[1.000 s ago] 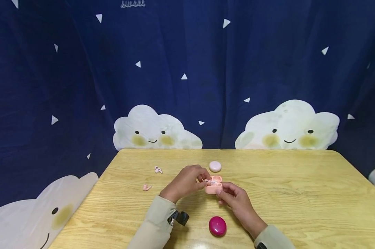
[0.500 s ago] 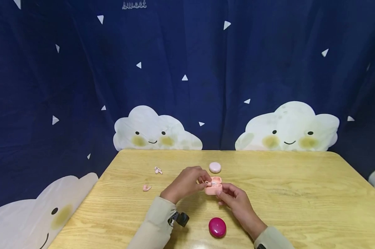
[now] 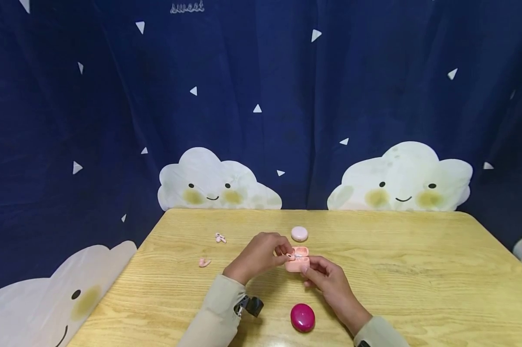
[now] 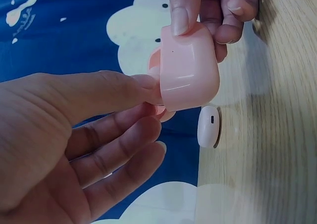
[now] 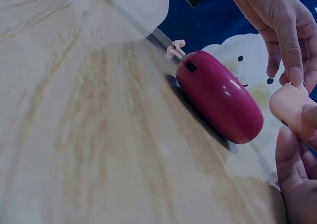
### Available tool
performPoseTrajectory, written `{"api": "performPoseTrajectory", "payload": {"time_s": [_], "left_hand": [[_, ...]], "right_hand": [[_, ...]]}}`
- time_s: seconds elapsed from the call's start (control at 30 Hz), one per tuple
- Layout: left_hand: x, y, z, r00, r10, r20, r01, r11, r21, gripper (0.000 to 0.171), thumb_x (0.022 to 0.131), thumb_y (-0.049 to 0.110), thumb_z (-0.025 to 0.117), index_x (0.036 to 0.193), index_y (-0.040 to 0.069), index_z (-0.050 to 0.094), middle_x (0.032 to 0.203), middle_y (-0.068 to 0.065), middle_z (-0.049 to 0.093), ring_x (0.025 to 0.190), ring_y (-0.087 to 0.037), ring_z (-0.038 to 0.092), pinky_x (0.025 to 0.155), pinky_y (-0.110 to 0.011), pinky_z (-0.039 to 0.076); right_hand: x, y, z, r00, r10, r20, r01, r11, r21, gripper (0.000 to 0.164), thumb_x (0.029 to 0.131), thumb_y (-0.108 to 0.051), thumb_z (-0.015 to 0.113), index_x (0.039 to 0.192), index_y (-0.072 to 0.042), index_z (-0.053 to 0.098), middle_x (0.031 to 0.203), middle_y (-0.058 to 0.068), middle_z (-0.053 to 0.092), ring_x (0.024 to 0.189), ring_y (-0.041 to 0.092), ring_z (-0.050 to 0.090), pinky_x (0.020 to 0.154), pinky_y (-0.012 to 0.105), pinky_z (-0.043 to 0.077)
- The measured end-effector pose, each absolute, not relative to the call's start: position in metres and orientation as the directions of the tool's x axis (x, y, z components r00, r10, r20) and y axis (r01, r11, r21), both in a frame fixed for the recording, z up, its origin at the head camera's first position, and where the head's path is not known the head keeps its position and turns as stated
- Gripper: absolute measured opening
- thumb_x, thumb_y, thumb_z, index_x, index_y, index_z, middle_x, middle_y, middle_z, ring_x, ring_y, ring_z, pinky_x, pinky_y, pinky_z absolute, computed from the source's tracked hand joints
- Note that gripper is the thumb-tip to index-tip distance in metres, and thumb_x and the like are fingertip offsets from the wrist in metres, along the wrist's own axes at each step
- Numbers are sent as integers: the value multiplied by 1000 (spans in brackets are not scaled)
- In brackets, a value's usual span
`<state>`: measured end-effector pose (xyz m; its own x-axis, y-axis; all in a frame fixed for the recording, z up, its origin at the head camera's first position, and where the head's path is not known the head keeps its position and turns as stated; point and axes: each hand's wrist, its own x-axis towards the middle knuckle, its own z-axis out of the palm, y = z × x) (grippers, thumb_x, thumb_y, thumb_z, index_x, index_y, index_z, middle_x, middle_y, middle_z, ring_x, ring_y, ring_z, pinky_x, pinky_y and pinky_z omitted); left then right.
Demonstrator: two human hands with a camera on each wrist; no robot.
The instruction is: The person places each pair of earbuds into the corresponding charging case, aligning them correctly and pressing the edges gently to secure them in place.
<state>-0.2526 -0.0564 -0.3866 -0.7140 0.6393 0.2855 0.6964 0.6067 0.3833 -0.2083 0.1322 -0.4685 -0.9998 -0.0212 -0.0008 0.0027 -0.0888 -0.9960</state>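
A peach-pink earbud case (image 3: 297, 266) has its lid flipped up, and my right hand (image 3: 332, 282) grips its right side between thumb and fingers. In the left wrist view the case body (image 4: 190, 70) is held clear of the table. My left hand (image 3: 261, 255) pinches a pink earbud (image 3: 290, 257) at the case's left slot, thumb tip right at the opening. Most of that earbud is hidden by the fingers and the case wall.
On the wooden table (image 3: 417, 270), a pale pink round case (image 3: 299, 233) lies behind the hands and a magenta round case (image 3: 302, 317) in front. To the left are a peach earbud (image 3: 204, 262) and some pale pink earbuds (image 3: 220, 237). A dark blue curtain hangs behind.
The earbud in my left fingers has shifted slightly down and right at the case's slot. My right hand keeps its grip on the case; the other things have not moved.
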Motion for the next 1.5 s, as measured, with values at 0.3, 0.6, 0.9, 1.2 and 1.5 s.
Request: {"api": "performPoseTrajectory", "payload": {"time_s": [0.3, 0.6, 0.9, 1.2, 1.5], "left_hand": [[-254, -57, -386, -720, 629, 294, 693, 620, 369, 10, 77, 18, 71, 86, 17, 67, 78, 7, 59, 70, -5, 57, 62, -12, 43], [-253, -56, -383, -712, 630, 311, 702, 621, 350, 10, 77, 17, 71, 87, 17, 67, 78, 7, 59, 70, -5, 57, 63, -13, 43], [-255, -56, -382, -708, 633, 313, 706, 622, 340, 9, 78, 16, 70, 86, 17, 67, 77, 7, 59, 70, -6, 57, 63, -12, 43], [-256, -56, -380, -710, 630, 315, 704, 623, 341, 8, 79, 18, 70, 86, 17, 67, 77, 7, 59, 71, -6, 58, 64, -13, 43], [-252, -57, -385, -728, 617, 298, 684, 633, 361, 10, 79, 18, 69, 88, 17, 66, 74, 11, 56, 70, -7, 57, 63, -14, 43]], "right_hand": [[-210, 132, -468, -1000, -19, 4, -2, -96, -995, 33, 78, -14, 69, 108, -3, 60, 95, 14, 60, 82, 22, 59, 69, 35, 53], [-211, 132, -466, -1000, -19, 12, -10, -95, -995, 33, 78, -14, 69, 107, -2, 60, 94, 15, 59, 81, 22, 59, 70, 36, 53], [-212, 133, -465, -1000, -20, 17, -15, -103, -995, 32, 78, -13, 68, 107, -2, 60, 94, 15, 60, 81, 22, 59, 70, 36, 53], [-214, 132, -464, -1000, -18, 12, -10, -113, -994, 32, 78, -13, 69, 107, -2, 60, 94, 15, 60, 82, 21, 59, 70, 36, 53], [-208, 132, -470, -999, -37, 8, -4, -119, -993, 36, 79, -13, 68, 109, 1, 58, 95, 16, 60, 82, 22, 59, 71, 35, 53]]}}
